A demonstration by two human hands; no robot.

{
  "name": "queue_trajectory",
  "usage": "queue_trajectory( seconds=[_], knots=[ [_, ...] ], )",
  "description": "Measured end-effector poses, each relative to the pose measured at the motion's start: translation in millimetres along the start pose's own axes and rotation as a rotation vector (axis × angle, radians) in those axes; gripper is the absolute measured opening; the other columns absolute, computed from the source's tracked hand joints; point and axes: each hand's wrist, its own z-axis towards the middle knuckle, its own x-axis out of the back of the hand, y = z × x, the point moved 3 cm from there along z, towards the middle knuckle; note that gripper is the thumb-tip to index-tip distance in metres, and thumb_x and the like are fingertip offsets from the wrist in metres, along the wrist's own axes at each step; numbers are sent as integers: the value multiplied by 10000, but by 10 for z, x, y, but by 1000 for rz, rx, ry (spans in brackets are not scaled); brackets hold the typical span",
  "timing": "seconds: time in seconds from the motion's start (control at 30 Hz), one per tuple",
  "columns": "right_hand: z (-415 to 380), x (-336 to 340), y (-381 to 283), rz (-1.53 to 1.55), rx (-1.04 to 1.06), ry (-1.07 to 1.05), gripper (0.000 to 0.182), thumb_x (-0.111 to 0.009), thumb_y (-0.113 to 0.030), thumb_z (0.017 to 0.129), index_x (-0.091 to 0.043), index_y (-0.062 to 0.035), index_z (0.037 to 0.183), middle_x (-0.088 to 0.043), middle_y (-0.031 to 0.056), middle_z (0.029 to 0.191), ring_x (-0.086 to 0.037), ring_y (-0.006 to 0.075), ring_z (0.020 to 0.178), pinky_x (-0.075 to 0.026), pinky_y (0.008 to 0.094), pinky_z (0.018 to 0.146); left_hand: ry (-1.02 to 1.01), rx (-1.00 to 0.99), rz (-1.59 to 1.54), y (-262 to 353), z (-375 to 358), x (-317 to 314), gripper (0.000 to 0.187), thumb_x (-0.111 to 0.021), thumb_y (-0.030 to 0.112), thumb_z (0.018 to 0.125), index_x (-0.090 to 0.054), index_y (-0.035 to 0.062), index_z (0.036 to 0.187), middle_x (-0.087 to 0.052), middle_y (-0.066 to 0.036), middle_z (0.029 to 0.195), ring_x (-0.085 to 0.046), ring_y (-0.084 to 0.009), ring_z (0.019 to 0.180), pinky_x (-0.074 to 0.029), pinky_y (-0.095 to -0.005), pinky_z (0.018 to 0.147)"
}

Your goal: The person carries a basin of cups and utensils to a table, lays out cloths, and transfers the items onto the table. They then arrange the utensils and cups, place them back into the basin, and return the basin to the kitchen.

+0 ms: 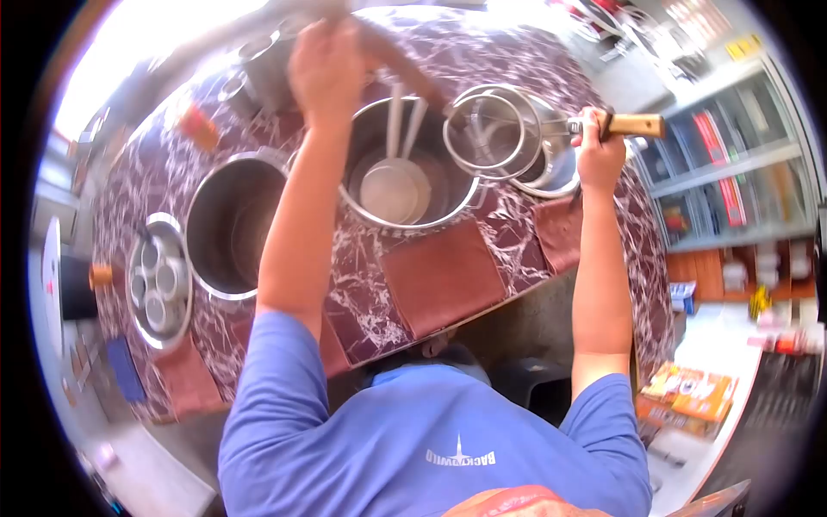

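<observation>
My right hand (599, 153) grips the wooden handle (639, 126) of a round wire strainer (489, 131). The strainer hangs over a steel bowl (560, 172) at the right of the counter. My left hand (327, 67) reaches far over the counter, closed around a long dark brown handle (405, 65) that slants toward the strainer. Below both hands stands a large steel pot (405, 168) with two ladles (394, 185) resting inside it.
The round maroon marble counter (362, 302) also carries an empty deep steel pot (231, 226), a steel dish of small cups (159, 283) and brown cloths (444, 276). Another pot (263, 65) stands at the far side. Shelves (732, 155) line the right.
</observation>
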Motion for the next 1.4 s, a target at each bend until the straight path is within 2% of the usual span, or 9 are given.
queue_trajectory(
  seconds=[0.03, 0.1, 0.37, 0.57, 0.77, 0.87, 1.17, 1.23, 1.4],
  knots=[
    [-109, 310, 86, 96, 10, 84, 207, -568, -205, 950, -632, -23, 873, -673, 77, 859, -554, 82, 489, -434, 245, 470, 29, -67, -121, 20, -53, 1, 173, -626, 159, 892, -618, 94, 1051, -655, -83, 922, -645, -227, 844, -538, -321, 773],
    [-438, 936, 234, 257, -81, 244, 120, -548, -144, 949, -602, -38, 956, -680, 92, 880, -558, 106, 481, -437, 217, 445, 8, 497, -728, 775, -282, 66, 232, -570, 117, 910, -575, 51, 1132, -618, -72, 948, -620, -192, 792, -572, -310, 698],
    [-2912, 3060, 656, 372, -243, 1031, 125, -581, -154, 935, -578, -29, 927, -658, 102, 826, -577, 133, 499, -478, 246, 427, -381, 794, -889, 1678, -2526, -217, 370, -511, 130, 940, -429, 70, 1296, -612, -130, 1084, -662, -258, 967, -588, -368, 736],
    [-5916, 4475, 326, 232, -296, 1678, 156, -606, -190, 896, -573, -42, 934, -598, 66, 737, -554, 130, 502, -461, 262, 422, -1659, 490, -1144, 3254, -4682, 489, 521, -594, 93, 918, -357, 50, 1380, -526, -138, 1262, -604, -229, 1061, -567, -391, 851],
    [-8812, 4549, -850, 72, -147, 2297, 124, -571, -98, 884, -523, -22, 969, -562, 59, 785, -553, 149, 522, -485, 271, 458, -2724, 963, -1293, 4325, -6591, 1839, 376, -551, 154, 906, -496, 21, 1253, -554, -198, 1245, -568, -375, 1143, -473, -500, 973],
    [-9891, 4321, -1376, -195, -80, 2446, 161, -565, -115, 902, -519, -3, 1009, -553, 71, 805, -576, 146, 564, -512, 275, 474, -2945, 1411, -480, 4750, -7485, 2572, 337, -552, 252, 934, -531, 25, 1182, -598, -208, 1105, -609, -335, 1036, -502, -454, 917],
    [-11228, 3352, -1825, -561, -203, 2723, 226, -596, -74, 898, -485, -54, 1095, -595, 79, 985, -665, 189, 781, -505, 298, 706, -3516, 194, 137, 5333, -9237, 3785, 237, -621, 182, 915, -584, 39, 1101, -634, -85, 878, -644, -187, 798, -561, -338, 735],
    [-11094, 3261, -1824, -1334, -674, 2166, 351, -669, -10, 805, -483, -59, 1098, -583, 105, 1127, -643, 242, 957, -513, 334, 755, -3599, -167, 138, 5452, -9424, 3762, 235, -615, 179, 922, -581, 50, 1115, -644, -84, 897, -646, -182, 788, -558, -336, 741],
    [-11015, 3247, -1391, -981, -1082, 1898, 566, -708, 28, 639, -482, -99, 1142, -524, 100, 1284, -597, 308, 1067, -530, 369, 788, -3651, -902, 317, 5883, -9931, 3453, 317, -587, 200, 946, -548, 34, 1214, -648, -94, 982, -656, -180, 796, -548, -331, 755]
  ],
)
